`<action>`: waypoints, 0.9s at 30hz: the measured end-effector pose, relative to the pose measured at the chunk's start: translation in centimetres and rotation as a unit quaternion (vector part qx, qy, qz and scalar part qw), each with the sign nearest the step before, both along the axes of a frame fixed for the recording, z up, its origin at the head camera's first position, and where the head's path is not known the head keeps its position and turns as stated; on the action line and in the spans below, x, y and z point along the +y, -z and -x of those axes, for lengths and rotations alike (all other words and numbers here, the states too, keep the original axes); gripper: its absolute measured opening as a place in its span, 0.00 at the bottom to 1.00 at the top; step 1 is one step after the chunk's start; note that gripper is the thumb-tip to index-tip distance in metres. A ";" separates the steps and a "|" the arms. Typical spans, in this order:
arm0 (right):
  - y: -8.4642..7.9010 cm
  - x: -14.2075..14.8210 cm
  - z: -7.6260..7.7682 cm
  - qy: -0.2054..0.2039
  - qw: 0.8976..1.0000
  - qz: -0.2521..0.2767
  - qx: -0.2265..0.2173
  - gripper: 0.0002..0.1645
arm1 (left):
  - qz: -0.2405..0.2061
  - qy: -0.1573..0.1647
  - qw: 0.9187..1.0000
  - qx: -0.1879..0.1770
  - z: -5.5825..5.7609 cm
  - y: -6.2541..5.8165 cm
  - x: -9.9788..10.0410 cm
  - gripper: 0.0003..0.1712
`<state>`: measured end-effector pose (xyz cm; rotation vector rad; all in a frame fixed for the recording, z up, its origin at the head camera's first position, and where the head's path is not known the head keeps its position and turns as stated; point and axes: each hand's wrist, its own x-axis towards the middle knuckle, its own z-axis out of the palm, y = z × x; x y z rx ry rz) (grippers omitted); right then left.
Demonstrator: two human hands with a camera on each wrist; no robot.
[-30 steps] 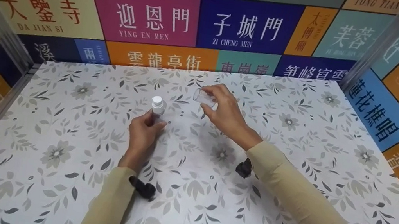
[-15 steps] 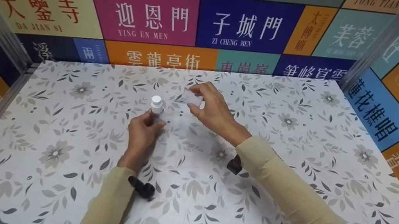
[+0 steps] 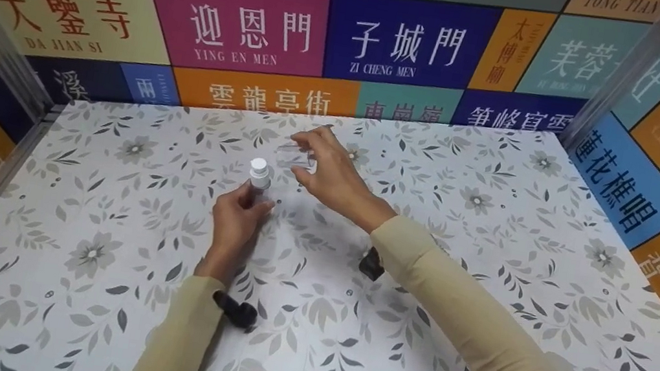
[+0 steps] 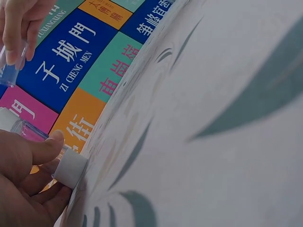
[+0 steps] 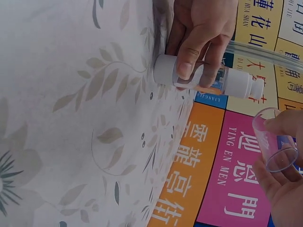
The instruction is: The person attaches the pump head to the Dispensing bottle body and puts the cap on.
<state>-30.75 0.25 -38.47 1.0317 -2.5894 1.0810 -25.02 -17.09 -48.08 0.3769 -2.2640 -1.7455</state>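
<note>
My left hand (image 3: 235, 217) grips a small clear pump bottle (image 3: 260, 176) upright, fingers wrapped round its body. Its white base (image 4: 71, 169) stands at the tabletop in the left wrist view, while the white pump head (image 5: 245, 85) is bare above the hand. Up and to the right of it, my right hand (image 3: 335, 173) pinches a clear, hollow plastic cap (image 3: 293, 155) between thumb and fingers, in the air. In the right wrist view this transparent cap (image 5: 274, 142) is tilted on its side, close to the pump head but apart from it.
A white cloth (image 3: 307, 339) with grey leaves and flowers covers the table. Colourful panels (image 3: 236, 24) with printed characters rise behind and at both sides. Black wrist cameras (image 3: 236, 311) sit on both sleeves.
My right hand has carried the clear cap left, bringing it nearer to the pump head. The left hand has kept the bottle in the same place.
</note>
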 end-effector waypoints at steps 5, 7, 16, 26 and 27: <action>-0.1 -0.8 0.0 -0.013 1.000 -0.006 -0.018 0.24 | -0.011 -0.001 1.000 0.001 0.0 0.1 0.0 0.30; -0.3 -1.1 -0.1 -0.019 1.000 -0.005 -0.020 0.24 | -0.015 -0.002 1.000 0.003 -0.1 0.1 -0.1 0.30; -0.7 -2.1 -0.5 -0.042 0.999 -0.013 0.025 0.25 | -0.019 -0.003 1.000 0.020 -0.1 0.1 -0.1 0.29; -0.1 -3.0 -0.5 -0.070 0.992 -0.016 0.101 0.29 | 0.035 -0.013 0.998 0.053 0.0 0.3 -0.1 0.30; 0.0 -3.1 -0.5 -0.073 0.992 -0.014 0.106 0.29 | 0.035 -0.013 0.998 0.051 0.0 0.3 -0.2 0.30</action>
